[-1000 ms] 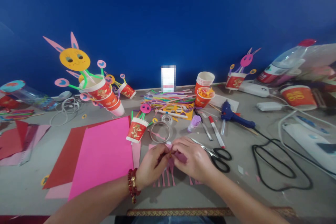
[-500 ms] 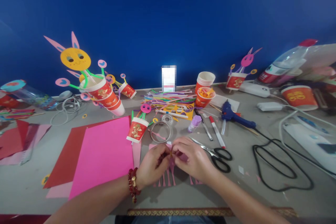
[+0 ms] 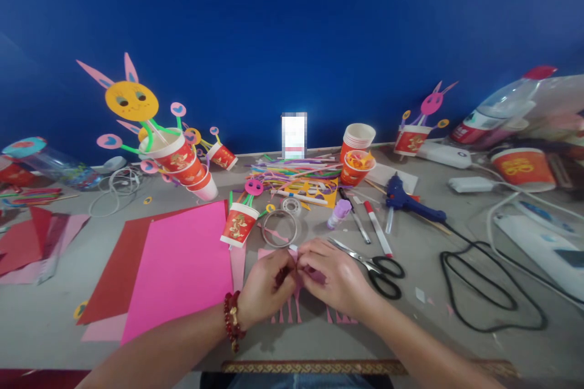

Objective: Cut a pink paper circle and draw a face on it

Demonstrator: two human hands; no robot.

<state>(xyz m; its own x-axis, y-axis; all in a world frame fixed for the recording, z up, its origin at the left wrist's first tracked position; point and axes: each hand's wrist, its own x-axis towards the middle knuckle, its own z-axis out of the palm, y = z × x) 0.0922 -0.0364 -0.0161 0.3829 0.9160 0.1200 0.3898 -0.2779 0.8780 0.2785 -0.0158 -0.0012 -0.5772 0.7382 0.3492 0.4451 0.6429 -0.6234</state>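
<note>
My left hand (image 3: 269, 279) and my right hand (image 3: 331, 270) meet at the front middle of the table, both closed in a pinch. Between their fingertips is a piece of pink fringed paper (image 3: 297, 298), cut into narrow strips with flared ends; the fingers hide the exact spot they grip. More of its strips poke out below both hands. Beside my right hand lie black-handled scissors (image 3: 385, 276), blades towards the fingers. A roll of clear tape (image 3: 279, 228) lies just beyond my left hand, and a paper cup with a pink-faced figure (image 3: 239, 225) is behind it.
Pink and red sheets (image 3: 182, 273) lie to the left, near stacked cups with a yellow rabbit face (image 3: 132, 101). Towards the back are pipe cleaners (image 3: 296, 173), a glue stick (image 3: 339, 214), a red marker (image 3: 378, 229) and a blue glue gun (image 3: 415, 206) with a looping black cord (image 3: 493, 328).
My hands stay almost in place, with the fingertips drawn slightly closer together. A small yellowish bit seen between them earlier is now hidden. The view shifts very slightly.
</note>
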